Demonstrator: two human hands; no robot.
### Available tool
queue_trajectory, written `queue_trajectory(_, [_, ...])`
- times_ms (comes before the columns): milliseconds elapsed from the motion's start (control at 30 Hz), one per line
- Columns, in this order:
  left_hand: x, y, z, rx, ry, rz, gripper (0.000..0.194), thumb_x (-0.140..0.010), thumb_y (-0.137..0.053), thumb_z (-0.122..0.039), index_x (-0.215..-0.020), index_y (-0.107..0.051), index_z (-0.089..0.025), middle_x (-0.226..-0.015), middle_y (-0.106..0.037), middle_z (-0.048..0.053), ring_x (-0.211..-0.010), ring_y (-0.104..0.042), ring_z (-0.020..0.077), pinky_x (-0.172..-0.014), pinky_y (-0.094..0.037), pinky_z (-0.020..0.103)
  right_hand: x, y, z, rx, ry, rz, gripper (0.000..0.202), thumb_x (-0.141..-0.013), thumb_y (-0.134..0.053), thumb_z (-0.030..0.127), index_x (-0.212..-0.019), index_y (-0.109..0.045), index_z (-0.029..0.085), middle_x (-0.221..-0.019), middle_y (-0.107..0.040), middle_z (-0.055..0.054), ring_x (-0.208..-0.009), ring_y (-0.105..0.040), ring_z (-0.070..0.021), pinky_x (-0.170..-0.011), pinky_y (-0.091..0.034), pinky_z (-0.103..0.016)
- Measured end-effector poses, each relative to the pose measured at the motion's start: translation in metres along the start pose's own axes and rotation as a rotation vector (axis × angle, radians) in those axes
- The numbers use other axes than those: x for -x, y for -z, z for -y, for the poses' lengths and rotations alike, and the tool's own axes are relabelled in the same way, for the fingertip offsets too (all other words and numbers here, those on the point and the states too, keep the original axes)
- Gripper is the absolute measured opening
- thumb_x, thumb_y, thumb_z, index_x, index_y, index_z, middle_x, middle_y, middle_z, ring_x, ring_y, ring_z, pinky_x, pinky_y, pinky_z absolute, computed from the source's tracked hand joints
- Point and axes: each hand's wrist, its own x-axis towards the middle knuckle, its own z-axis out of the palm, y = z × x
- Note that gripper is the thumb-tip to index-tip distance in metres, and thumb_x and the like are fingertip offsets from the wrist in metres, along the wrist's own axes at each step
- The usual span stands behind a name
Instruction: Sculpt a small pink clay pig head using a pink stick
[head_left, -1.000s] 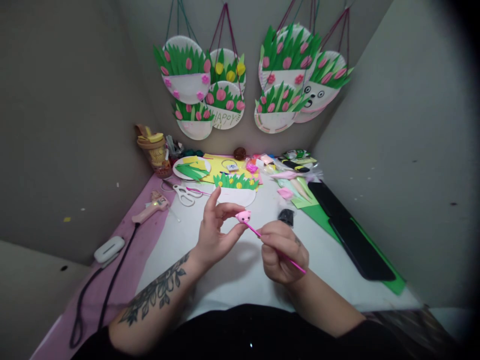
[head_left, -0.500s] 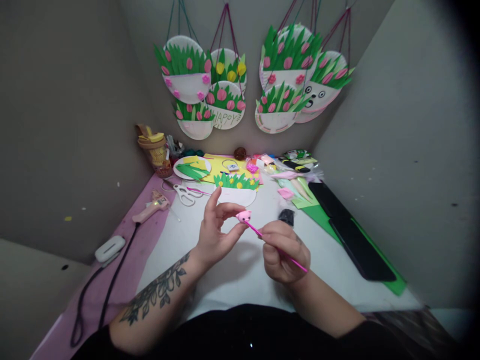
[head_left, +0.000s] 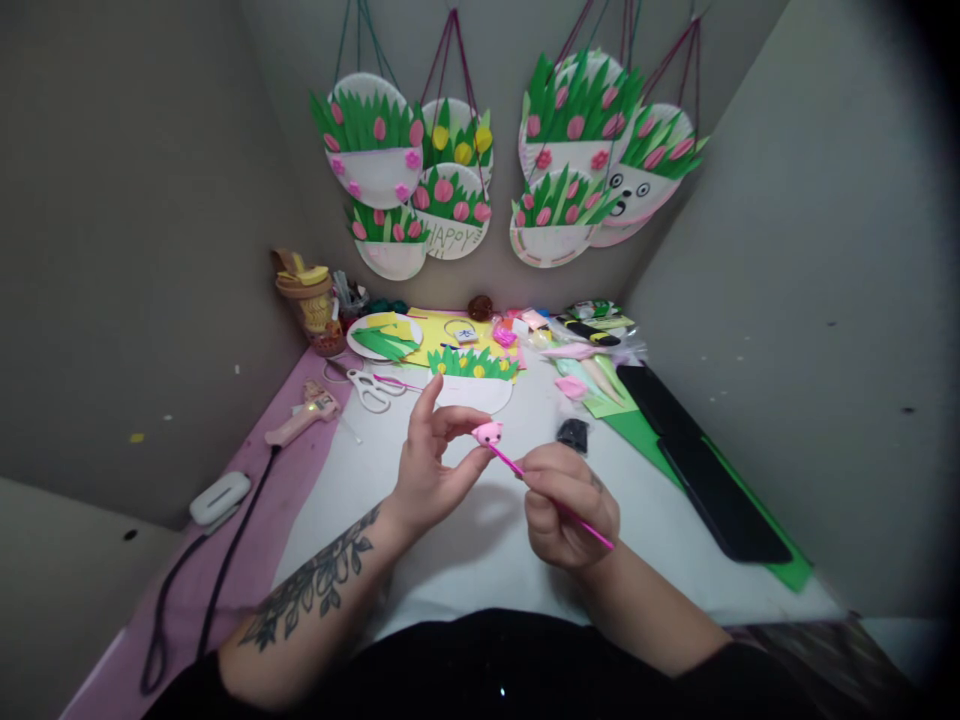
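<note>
Between the thumb and a fingertip of my left hand (head_left: 439, 465) is a small pink figure (head_left: 488, 434) with dark eyes and little ears. My right hand (head_left: 571, 505) is closed around a thin magenta stick (head_left: 587, 527). The stick's upper tip touches the lower side of the figure, or lies right at it. Both hands are raised over the white table covering. Just beyond them lies a white paper plate piece (head_left: 472, 395) with green paper grass and yellow flowers.
White scissors (head_left: 371, 390) and a pink glue gun (head_left: 307, 415) lie at the left. A black packet (head_left: 574, 434), pink clay (head_left: 571, 387) and a long black object (head_left: 720, 480) are at the right. Decorated plates (head_left: 375, 178) hang on the wall.
The lower end of the magenta stick has shifted very slightly down, with my right hand. My left hand and the pink figure stay in place.
</note>
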Motion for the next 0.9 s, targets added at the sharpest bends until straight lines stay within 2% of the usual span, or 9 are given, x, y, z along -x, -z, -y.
queue_trajectory(900, [-0.0017,-0.0008,-0.0028,0.053,0.033,-0.009,0.089,-0.079,-0.068,-0.006,-0.148,-0.018,-0.033,-0.100,-0.065,0.002,-0.097,-0.064,0.0126,-0.091,-0.055,0.031,0.0025,-0.0004,-0.0002,-0.044,-0.073,-0.021,0.039,-0.079,-0.051,0.004,-0.114,-0.057,0.017,-0.087,-0.062,-0.008,-0.076,-0.061,-0.0198,-0.063,-0.054,-0.036])
